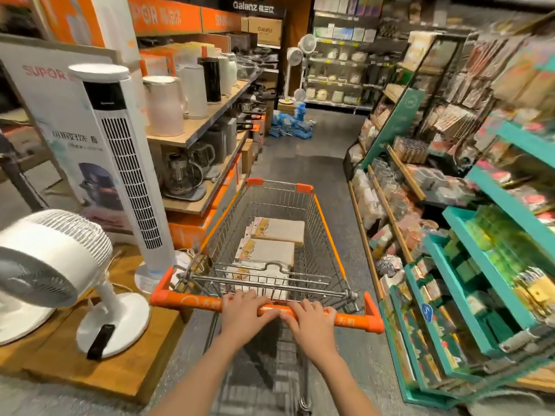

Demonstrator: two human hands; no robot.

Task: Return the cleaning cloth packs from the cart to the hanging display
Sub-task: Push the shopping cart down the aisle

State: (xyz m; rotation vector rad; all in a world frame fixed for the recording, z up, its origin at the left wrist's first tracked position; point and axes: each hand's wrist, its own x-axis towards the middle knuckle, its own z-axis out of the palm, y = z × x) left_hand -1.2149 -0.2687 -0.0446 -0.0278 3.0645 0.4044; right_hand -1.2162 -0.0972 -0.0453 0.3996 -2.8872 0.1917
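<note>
right now you are steering, not stocking: both hands are on the orange handle of the cart, and the cleaning cloth packs lie flat in the basket, stacked in a loose row from the near end toward the front. i count at least three, with the nearest half hidden behind the folded child seat wire.

your left hand has its grip wrapped over the bar, fingers curled over the top. your right hand has the same grip just beside it, so the two nearly touch at the middle of the bar. that is a narrow hold for turning; i would spread the hands toward the orange corner pieces to get better leverage.

the aisle ahead is tight. on your left stand a tower fan and a round fan on a low wooden platform, and the cart's near left corner is close to the tower fan's base. on your right the teal shelving juts out with sloped trays of goods. keep the cart centred between them and push slowly.

the hanging display is most likely the pegged section up on the right, where packets hang in rows, though it is too blurred to tell which hooks match these packs. park the cart alongside it, leaving yourself room to stand, before you let go. blue goods sit on the floor further down, so stop short of them.
</note>
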